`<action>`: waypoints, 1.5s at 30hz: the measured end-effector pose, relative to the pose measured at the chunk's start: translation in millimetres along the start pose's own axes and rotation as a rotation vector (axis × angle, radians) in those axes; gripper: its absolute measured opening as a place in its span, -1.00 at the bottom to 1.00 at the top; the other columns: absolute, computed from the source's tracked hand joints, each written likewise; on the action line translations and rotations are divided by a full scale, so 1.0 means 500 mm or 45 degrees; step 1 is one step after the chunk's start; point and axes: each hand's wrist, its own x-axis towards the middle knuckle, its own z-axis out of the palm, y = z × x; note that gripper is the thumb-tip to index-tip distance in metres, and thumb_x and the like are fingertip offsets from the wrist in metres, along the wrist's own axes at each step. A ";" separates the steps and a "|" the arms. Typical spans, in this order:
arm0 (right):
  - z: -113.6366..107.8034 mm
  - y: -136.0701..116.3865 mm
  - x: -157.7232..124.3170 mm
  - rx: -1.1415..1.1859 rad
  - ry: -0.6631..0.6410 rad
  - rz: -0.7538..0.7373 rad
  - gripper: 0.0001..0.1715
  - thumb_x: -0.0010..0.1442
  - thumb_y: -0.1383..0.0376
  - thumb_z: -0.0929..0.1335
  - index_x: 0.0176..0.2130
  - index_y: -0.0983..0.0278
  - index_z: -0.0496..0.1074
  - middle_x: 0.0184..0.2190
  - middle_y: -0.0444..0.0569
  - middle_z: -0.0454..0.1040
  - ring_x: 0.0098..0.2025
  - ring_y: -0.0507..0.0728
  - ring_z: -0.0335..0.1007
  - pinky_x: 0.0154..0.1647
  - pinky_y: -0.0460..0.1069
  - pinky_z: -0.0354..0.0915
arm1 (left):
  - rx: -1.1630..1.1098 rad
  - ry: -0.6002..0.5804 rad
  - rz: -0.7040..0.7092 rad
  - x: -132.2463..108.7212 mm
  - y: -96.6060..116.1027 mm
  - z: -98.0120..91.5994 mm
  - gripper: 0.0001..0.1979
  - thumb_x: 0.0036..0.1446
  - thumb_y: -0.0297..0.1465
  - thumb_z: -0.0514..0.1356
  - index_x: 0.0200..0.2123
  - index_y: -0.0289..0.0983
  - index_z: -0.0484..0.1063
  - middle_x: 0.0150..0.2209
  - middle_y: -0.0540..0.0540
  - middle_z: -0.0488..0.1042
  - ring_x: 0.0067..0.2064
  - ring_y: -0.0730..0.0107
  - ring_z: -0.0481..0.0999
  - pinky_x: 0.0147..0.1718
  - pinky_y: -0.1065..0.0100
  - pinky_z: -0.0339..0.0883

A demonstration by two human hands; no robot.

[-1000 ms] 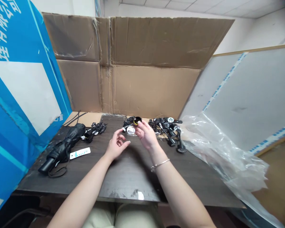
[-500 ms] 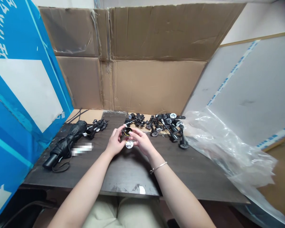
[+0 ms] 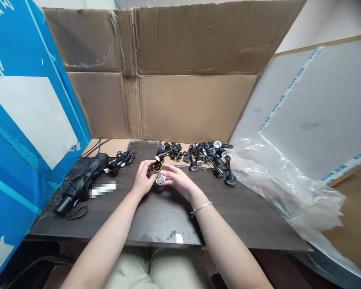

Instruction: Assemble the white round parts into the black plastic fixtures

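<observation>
Over the middle of the table, my left hand (image 3: 142, 180) is closed around a black round lamp housing (image 3: 157, 167), whose open mouth faces up and shows a yellow ring inside. Just below that mouth, a small white round disc (image 3: 160, 180) sits tilted between the fingers of my right hand (image 3: 180, 179). My right fingertips also reach to the housing's right side. Whether wires join disc and housing is too small to tell. Behind the hands lies a cluster of similar black lamp parts (image 3: 175, 151).
A heap of black lamps (image 3: 212, 156) lies at the back right, with clear plastic sheeting (image 3: 258, 172) beside it. On the left are a folded black umbrella (image 3: 84, 180) and more black parts (image 3: 120, 161). Cardboard (image 3: 195, 104) walls the back of the dark table (image 3: 243, 216).
The white disc has turned from facing me flat to a tilt and sits nearer the housing. The housing's mouth shows more plainly. The whole view has shifted slightly.
</observation>
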 end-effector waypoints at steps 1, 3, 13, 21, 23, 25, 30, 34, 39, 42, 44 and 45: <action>-0.001 -0.002 -0.003 0.000 -0.059 0.021 -0.51 -0.16 0.38 0.44 -0.15 0.27 0.36 -0.40 -0.09 0.50 -0.42 0.02 0.45 -0.44 -0.09 0.39 | -0.006 0.051 -0.009 0.001 0.000 -0.001 -0.65 -0.01 -0.43 0.18 -0.10 -0.23 0.30 -0.14 -0.12 0.29 -0.27 0.42 0.37 -0.36 0.41 0.33; -0.002 -0.005 -0.009 0.003 -0.177 0.070 -0.44 -0.23 0.45 0.44 -0.16 0.28 0.34 -0.38 -0.09 0.50 -0.37 0.06 0.47 -0.38 -0.07 0.40 | -0.019 0.128 -0.040 0.003 -0.001 -0.002 -0.66 -0.03 -0.41 0.20 -0.12 -0.24 0.30 -0.15 -0.13 0.32 -0.27 0.41 0.39 -0.37 0.41 0.34; -0.015 -0.006 -0.008 -0.094 -0.166 0.104 -0.54 -0.22 0.46 0.45 -0.22 0.39 0.40 -0.46 -0.03 0.51 -0.46 0.04 0.46 -0.41 -0.07 0.38 | -0.242 0.161 -0.133 0.001 -0.019 0.006 -0.61 -0.07 -0.43 0.22 -0.11 -0.25 0.28 -0.12 -0.14 0.42 -0.27 0.39 0.52 -0.26 0.35 0.43; -0.005 -0.001 -0.003 -0.107 -0.057 0.058 -0.53 -0.32 0.47 0.48 -0.30 0.35 0.43 -0.48 -0.08 0.50 -0.50 0.01 0.43 -0.43 -0.07 0.35 | -0.253 0.152 -0.092 0.001 -0.019 0.007 -0.62 -0.08 -0.47 0.21 -0.11 -0.24 0.30 -0.10 -0.13 0.43 -0.23 0.36 0.53 -0.23 0.35 0.45; -0.001 0.000 -0.001 -0.125 -0.007 0.036 -0.58 -0.31 0.43 0.49 -0.34 0.35 0.43 -0.49 -0.09 0.50 -0.50 0.01 0.42 -0.43 -0.07 0.35 | -0.246 0.139 -0.075 0.001 -0.018 0.007 -0.61 -0.08 -0.49 0.20 -0.10 -0.24 0.31 -0.09 -0.13 0.43 -0.22 0.36 0.53 -0.23 0.35 0.45; 0.002 0.000 0.000 -0.148 0.018 -0.008 -0.62 -0.29 0.38 0.49 -0.36 0.34 0.43 -0.51 -0.10 0.49 -0.48 0.01 0.42 -0.41 -0.06 0.34 | -0.234 0.134 -0.060 0.001 -0.018 0.008 -0.61 -0.09 -0.51 0.19 -0.11 -0.24 0.31 -0.08 -0.13 0.42 -0.23 0.37 0.52 -0.24 0.35 0.45; 0.007 0.007 0.004 -0.291 0.022 -0.220 -0.74 -0.24 0.29 0.48 -0.48 0.32 0.41 -0.56 -0.14 0.45 -0.49 -0.01 0.36 -0.43 -0.07 0.29 | -0.228 0.130 -0.067 -0.001 -0.017 0.008 -0.60 -0.11 -0.51 0.21 -0.11 -0.24 0.32 -0.10 -0.13 0.43 -0.27 0.37 0.53 -0.28 0.35 0.46; 0.007 0.012 0.007 -0.438 0.062 -0.358 -0.76 -0.21 0.23 0.47 -0.49 0.30 0.41 -0.54 -0.13 0.45 -0.49 0.00 0.32 -0.40 -0.05 0.28 | -0.229 0.123 -0.070 -0.001 -0.015 0.008 -0.60 -0.11 -0.50 0.21 -0.12 -0.24 0.32 -0.12 -0.13 0.44 -0.27 0.37 0.53 -0.28 0.35 0.46; 0.006 0.008 0.008 -0.431 0.119 -0.423 -0.73 -0.20 0.16 0.46 -0.49 0.28 0.41 -0.57 -0.12 0.44 -0.53 0.02 0.30 -0.43 -0.03 0.27 | -0.192 0.117 -0.075 0.001 -0.014 0.008 -0.59 -0.13 -0.51 0.22 -0.13 -0.25 0.32 -0.13 -0.14 0.44 -0.29 0.37 0.53 -0.31 0.36 0.46; 0.003 0.008 0.010 -0.389 0.150 -0.412 -0.71 -0.18 0.13 0.44 -0.51 0.29 0.41 -0.61 -0.12 0.42 -0.54 0.01 0.29 -0.49 -0.05 0.23 | -0.189 0.098 -0.059 0.000 -0.013 0.008 -0.60 -0.13 -0.51 0.22 -0.13 -0.25 0.32 -0.16 -0.13 0.45 -0.32 0.40 0.53 -0.32 0.37 0.46; 0.002 0.009 0.013 -0.363 0.163 -0.402 -0.70 -0.17 0.11 0.44 -0.52 0.30 0.41 -0.62 -0.12 0.41 -0.55 0.01 0.29 -0.52 -0.07 0.20 | -0.185 0.082 -0.043 -0.001 -0.010 0.009 -0.61 -0.12 -0.49 0.21 -0.14 -0.25 0.32 -0.19 -0.11 0.47 -0.35 0.42 0.53 -0.33 0.38 0.46; 0.002 0.010 0.013 -0.352 0.170 -0.396 -0.69 -0.17 0.10 0.43 -0.53 0.30 0.40 -0.62 -0.13 0.40 -0.56 0.00 0.29 -0.54 -0.09 0.17 | -0.179 0.073 -0.039 -0.002 -0.009 0.009 -0.62 -0.12 -0.49 0.22 -0.14 -0.25 0.32 -0.20 -0.11 0.47 -0.36 0.43 0.53 -0.34 0.38 0.46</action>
